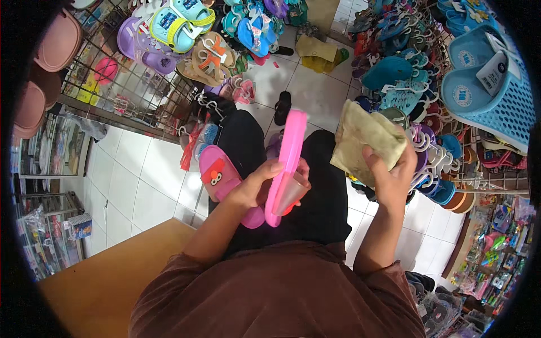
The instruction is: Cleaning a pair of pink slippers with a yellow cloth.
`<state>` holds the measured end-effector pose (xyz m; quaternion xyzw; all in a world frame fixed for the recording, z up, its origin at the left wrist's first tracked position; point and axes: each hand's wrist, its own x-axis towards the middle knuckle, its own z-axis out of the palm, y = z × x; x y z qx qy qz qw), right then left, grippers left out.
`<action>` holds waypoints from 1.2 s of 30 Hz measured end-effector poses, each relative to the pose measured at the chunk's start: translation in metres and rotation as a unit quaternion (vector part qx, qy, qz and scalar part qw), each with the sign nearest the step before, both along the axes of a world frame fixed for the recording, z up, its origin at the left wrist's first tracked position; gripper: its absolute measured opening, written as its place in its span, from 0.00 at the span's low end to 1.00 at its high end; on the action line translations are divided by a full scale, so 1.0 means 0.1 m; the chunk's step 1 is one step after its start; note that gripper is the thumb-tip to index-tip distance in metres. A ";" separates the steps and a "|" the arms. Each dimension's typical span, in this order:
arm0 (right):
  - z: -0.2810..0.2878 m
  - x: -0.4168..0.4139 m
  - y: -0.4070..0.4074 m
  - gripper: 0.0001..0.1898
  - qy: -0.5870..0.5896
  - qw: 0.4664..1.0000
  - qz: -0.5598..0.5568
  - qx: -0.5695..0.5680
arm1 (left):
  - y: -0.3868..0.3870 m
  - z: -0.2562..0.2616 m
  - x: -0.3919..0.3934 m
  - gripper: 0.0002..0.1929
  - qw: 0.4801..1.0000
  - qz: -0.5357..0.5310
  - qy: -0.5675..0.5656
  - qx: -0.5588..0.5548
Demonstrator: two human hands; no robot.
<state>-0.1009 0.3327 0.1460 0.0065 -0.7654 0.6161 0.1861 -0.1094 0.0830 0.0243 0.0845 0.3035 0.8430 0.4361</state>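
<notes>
My left hand (264, 183) grips a pink slide sandal (291, 139) turned on its edge, with the side of its sole towards me. Its clear strap faces right and shows a bit of red. Below and left of that hand, a second pink slide sandal (211, 162) rests against my thigh, sole down. A red cartoon face decorates its strap, and my forearm covers part of it. In my right hand (391, 169) is a folded, pale yellow-green cloth (363, 139), pinched between thumb and fingers, apart from both sandals.
Wire racks hung with children's sandals (211, 55) stand at left, others (401, 76) at right. Blue perforated clogs (486, 80) hang close on the right. On the tiled floor lie a black flip-flop (282, 107) and a yellow cloth (317, 48). A wooden tabletop (122, 270) is at lower left.
</notes>
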 end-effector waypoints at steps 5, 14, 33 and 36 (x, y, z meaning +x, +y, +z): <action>0.03 -0.05 -0.14 0.26 -0.013 0.995 0.074 0.073 | 0.04 0.05 0.02 0.36 0.999 0.008 -0.036 0.029; -0.08 -0.10 -0.53 0.28 0.111 0.858 0.102 0.490 | 0.06 -0.05 0.00 0.28 0.994 0.075 0.015 -0.077; -0.34 -0.23 -0.16 0.36 -0.097 0.957 0.256 0.100 | -0.06 -0.27 -0.08 0.39 0.942 -0.189 -0.170 0.220; -0.38 -0.20 -0.16 0.35 -0.087 0.966 0.227 0.086 | -0.10 -0.16 -0.20 0.48 0.913 -0.188 -0.221 0.288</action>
